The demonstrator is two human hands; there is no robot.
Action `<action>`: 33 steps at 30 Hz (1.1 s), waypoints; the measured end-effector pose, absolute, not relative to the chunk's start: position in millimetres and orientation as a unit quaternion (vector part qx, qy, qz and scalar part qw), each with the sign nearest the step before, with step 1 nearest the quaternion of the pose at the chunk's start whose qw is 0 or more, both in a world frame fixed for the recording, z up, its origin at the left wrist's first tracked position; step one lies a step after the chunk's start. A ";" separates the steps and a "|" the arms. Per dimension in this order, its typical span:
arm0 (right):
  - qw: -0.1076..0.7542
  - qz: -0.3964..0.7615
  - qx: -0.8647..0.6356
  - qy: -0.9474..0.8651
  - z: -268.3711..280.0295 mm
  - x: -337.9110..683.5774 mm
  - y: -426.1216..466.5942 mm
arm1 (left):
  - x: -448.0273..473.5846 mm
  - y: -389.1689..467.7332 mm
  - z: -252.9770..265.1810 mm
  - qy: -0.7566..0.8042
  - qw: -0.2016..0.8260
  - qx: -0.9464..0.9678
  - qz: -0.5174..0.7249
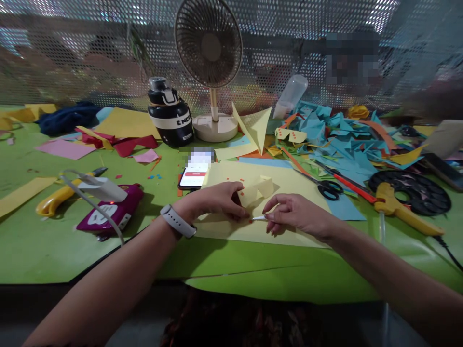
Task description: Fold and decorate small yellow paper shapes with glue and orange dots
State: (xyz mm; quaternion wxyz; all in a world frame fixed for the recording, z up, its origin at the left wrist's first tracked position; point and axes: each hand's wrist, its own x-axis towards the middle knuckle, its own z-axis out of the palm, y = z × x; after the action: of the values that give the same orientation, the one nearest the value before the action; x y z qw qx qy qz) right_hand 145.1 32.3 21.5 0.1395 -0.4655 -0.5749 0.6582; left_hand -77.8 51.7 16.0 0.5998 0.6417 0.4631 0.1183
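My left hand, with a pale watch strap at its wrist, has its fingers curled at the near left side of a folded pale-yellow paper piece. It seems to grip that piece, though the contact is partly hidden. My right hand pinches a slim white pointed tool, its tip directed left. At the tip lies a tiny orange-red paper bit. Both hands are over a large pale-yellow sheet, where a few more red bits show near the folded piece.
A fan, black bottle and lit phone stand or lie beyond my hands. Right are scissors, a yellow glue gun, a black round tray and blue paper scraps. Left are a purple box and yellow cutter.
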 end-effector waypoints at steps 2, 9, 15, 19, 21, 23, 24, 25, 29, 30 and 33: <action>0.136 0.659 -0.465 -0.575 21.6 144.9 31.9 | -79.1 52.5 15.9 0.461 0.584 0.658 0.116; 0.124 0.654 -0.466 -0.583 22.4 145.5 32.2 | -82.2 54.8 13.7 0.438 0.541 0.708 0.117; 0.079 0.652 -0.462 -0.596 25.7 144.3 36.2 | -81.2 53.4 11.1 0.431 0.545 0.708 0.123; 0.073 0.652 -0.460 -0.598 25.5 143.5 38.9 | -81.0 52.9 10.4 0.430 0.555 0.699 0.130; 0.073 0.667 -0.452 -0.588 25.8 144.5 40.5 | -81.2 53.1 10.5 0.436 0.558 0.693 0.132; 0.071 0.689 -0.447 -0.566 26.7 146.2 42.4 | -81.6 53.7 10.8 0.444 0.580 0.670 0.127; 0.072 0.698 -0.446 -0.556 27.3 147.0 43.4 | -81.8 54.0 11.0 0.447 0.598 0.653 0.125; 0.074 0.704 -0.446 -0.548 27.7 147.8 44.3 | -81.9 54.3 11.2 0.447 0.618 0.635 0.125; 0.147 0.701 -0.448 -0.535 27.2 149.9 46.1 | -81.3 55.0 10.6 0.429 0.669 0.591 0.137; 0.173 0.692 -0.450 -0.537 26.6 150.3 46.1 | -80.7 55.2 9.9 0.424 0.674 0.589 0.138; 0.214 0.663 -0.454 -0.556 24.8 151.9 45.7 | -78.9 55.4 6.8 0.408 0.681 0.592 0.139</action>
State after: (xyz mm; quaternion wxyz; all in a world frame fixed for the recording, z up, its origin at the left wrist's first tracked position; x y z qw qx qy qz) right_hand 151.9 45.7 24.8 0.2138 -0.4544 -0.5558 0.6625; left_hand -78.9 55.4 6.8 0.6812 0.5920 0.4077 0.1388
